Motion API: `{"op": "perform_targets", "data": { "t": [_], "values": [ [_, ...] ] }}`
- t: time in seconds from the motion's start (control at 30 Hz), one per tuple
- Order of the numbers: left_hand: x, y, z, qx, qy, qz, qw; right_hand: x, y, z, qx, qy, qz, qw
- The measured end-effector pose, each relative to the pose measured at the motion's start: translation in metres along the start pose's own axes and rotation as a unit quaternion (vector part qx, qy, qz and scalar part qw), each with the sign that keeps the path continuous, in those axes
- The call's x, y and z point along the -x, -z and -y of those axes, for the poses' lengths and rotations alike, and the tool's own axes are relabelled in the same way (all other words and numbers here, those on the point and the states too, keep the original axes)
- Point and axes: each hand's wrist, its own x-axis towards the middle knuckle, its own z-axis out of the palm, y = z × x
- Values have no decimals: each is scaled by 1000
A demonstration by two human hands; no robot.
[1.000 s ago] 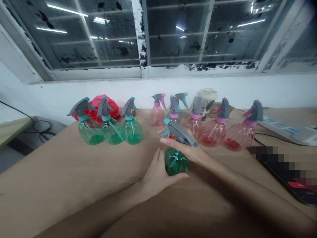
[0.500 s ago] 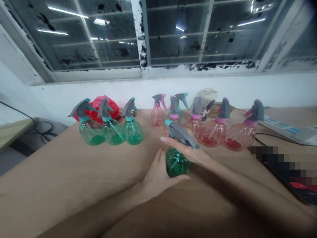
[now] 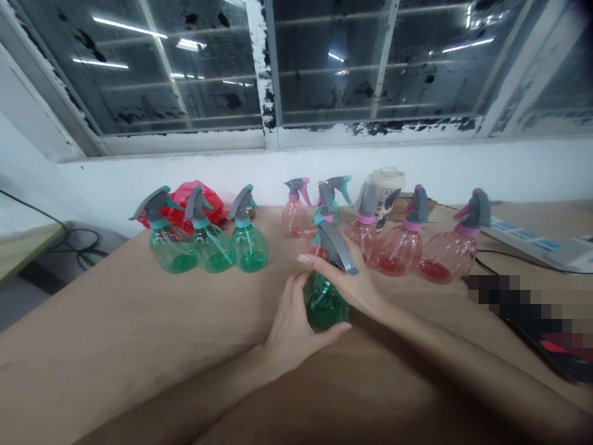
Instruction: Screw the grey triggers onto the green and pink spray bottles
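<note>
A green spray bottle (image 3: 327,303) with a grey and teal trigger head stands in front of me between both hands. My left hand (image 3: 294,327) is wrapped round the left side and front of its body. My right hand (image 3: 354,278) grips the neck just under the spray head, its thumb across the front; some of its fingers are hidden behind the bottle. To the left, three green spray bottles (image 3: 250,247) with teal collars stand in a row. Several pink spray bottles (image 3: 398,250) with magenta collars stand behind and to the right.
A red plastic bag (image 3: 201,201) lies behind the green row. At the back stand a white printed cup (image 3: 386,191) and another teal-headed bottle (image 3: 338,185). On the right are a white power strip (image 3: 532,238), a black cable and a partly blurred dark object (image 3: 565,361).
The spray head has turned, its grey back now pointing more toward me and less to the right. The bottle and both hands have shifted slightly left.
</note>
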Motion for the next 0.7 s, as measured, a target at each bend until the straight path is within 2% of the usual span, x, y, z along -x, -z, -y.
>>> {"op": "perform_targets", "data": {
  "t": [0.17,0.3,0.43,0.57,0.7],
  "values": [
    [-1,-2,-3,-19,4,-18,1000,3,-3,5,28,-22,6,999],
    [-3,-3,2,-39,25,-25,999,-2,1,4,56,-16,52,997],
    [-12,6,15,-75,50,-66,994,-8,7,0,92,-7,109,990],
    [-22,19,26,-99,88,-95,987,-14,18,1,132,-45,155,978],
    [-27,25,34,-114,110,-96,983,-26,38,0,179,-85,194,961]
  ]
}}
